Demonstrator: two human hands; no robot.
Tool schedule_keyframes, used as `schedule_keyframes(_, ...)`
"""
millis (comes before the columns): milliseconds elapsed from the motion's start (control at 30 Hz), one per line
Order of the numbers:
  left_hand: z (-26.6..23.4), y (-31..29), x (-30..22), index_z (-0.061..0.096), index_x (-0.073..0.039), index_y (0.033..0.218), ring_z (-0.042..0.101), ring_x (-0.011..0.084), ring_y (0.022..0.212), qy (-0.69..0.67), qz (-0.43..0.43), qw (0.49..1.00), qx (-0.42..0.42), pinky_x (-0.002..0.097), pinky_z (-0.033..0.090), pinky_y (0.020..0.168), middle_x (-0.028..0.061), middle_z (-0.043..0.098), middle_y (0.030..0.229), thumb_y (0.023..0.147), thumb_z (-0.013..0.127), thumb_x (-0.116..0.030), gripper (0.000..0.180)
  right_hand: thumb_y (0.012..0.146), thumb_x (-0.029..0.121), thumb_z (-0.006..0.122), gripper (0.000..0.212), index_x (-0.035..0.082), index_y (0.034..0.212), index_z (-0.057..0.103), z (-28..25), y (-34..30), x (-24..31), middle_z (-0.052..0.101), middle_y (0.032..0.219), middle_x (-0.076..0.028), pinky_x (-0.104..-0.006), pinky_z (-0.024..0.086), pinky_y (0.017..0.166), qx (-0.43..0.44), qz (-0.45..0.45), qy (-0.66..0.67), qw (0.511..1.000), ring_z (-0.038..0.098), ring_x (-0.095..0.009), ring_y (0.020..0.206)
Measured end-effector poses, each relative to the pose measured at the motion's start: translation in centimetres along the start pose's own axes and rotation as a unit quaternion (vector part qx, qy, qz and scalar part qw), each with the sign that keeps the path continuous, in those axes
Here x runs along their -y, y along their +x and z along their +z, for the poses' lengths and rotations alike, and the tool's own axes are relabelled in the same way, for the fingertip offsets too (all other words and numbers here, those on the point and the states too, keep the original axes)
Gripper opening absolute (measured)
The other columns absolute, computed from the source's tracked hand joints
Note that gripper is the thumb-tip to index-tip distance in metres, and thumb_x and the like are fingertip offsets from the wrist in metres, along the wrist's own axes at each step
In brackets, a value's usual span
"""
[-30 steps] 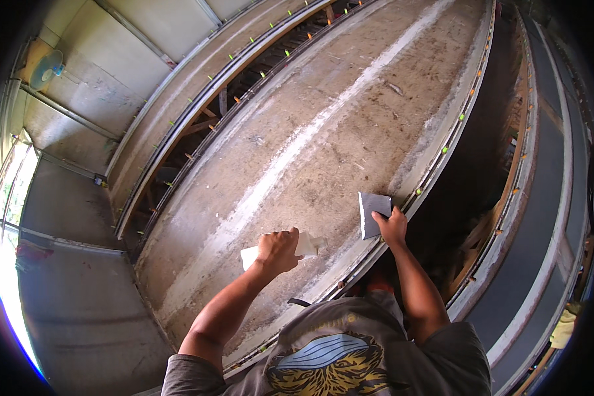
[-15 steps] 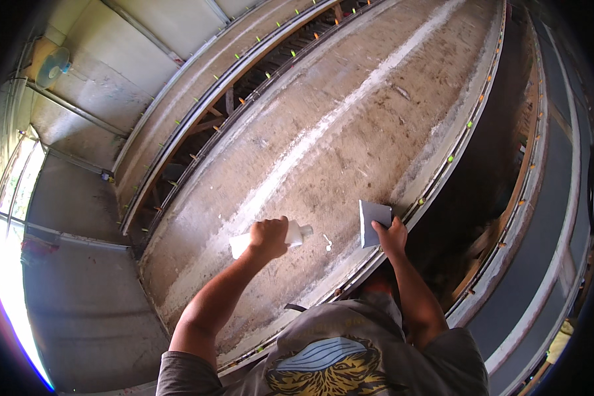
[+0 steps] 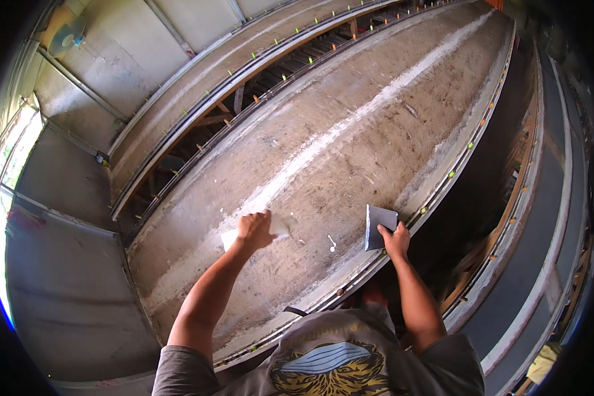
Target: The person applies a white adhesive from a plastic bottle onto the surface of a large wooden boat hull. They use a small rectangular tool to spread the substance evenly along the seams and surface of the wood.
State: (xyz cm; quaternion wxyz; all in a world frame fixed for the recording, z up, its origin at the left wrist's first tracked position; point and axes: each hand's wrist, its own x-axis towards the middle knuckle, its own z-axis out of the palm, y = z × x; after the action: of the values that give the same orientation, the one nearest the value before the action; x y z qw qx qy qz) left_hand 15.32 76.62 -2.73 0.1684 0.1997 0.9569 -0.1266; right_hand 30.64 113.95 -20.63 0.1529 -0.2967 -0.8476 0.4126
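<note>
My left hand [image 3: 254, 230] is wrapped round a white plastic bottle [image 3: 281, 228], tipped on its side with its mouth end toward the right. It is held over a long, pale brown, boat-shaped shell [image 3: 356, 178]. Right of the bottle lies a white blob with a thin tail [image 3: 332, 244], and a smaller white streak [image 3: 300, 241] shows just off the bottle's mouth. By the shell's near rim my right hand [image 3: 396, 239] grips a grey sheet with a pale left edge, which looks like sandpaper [image 3: 381, 221], thumb on top.
Green and orange pegs [image 3: 451, 174] line the shell's rim. A white powdery band [image 3: 310, 150] runs along its middle. Another curved shell [image 3: 211, 76] stands beyond, and a grey ribbed one [image 3: 531, 264] to the right across a dark gap. A fan [image 3: 66, 34] hangs on the left wall.
My left hand and the bottle have shifted slightly left, and a small white streak has appeared near its mouth. The view has turned a little; my right hand keeps its grip.
</note>
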Motion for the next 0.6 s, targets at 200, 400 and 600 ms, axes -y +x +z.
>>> schedule_keyframes(200,-0.2,-2.2,-3.4,0.063,-0.004,0.111,0.074,0.0385,0.088,-0.082,0.079,0.994,0.005,0.0495,0.059,0.075,0.0194,0.074,0.094,0.078,0.083,-0.05,0.06,0.076,0.038,0.089,0.051,-0.003,0.094,0.065,0.2,0.3,-0.6,0.072,0.095,-0.026,-0.0509,0.053,0.08,-0.005,0.017,-0.008,1.0,0.069,-0.046,0.092)
schedule_keyframes(400,0.3,0.7,-3.0,0.063,-0.003,0.113,0.075,0.0357,0.092,-0.044,0.043,0.998,0.003,0.047,0.059,0.077,0.0169,0.075,0.1,0.078,0.084,-0.046,0.06,0.076,0.037,0.089,0.051,-0.003,0.094,0.065,0.4,0.1,-0.5,0.072,0.096,-0.026,-0.0507,0.053,0.08,0.003,0.025,0.004,1.0,0.069,-0.046,0.092)
schedule_keyframes(600,0.7,4.3,-0.6,0.066,-0.002,0.113,0.074,0.0332,0.101,0.006,-0.004,1.0,0.004,0.0448,0.06,0.083,0.016,0.076,0.105,0.076,0.086,-0.042,0.057,0.076,0.036,0.089,0.05,-0.004,0.096,0.065,0.2,-0.3,0.1,0.073,0.093,-0.025,-0.0495,0.054,0.08,0.011,0.027,-0.015,0.999,0.07,-0.045,0.09)
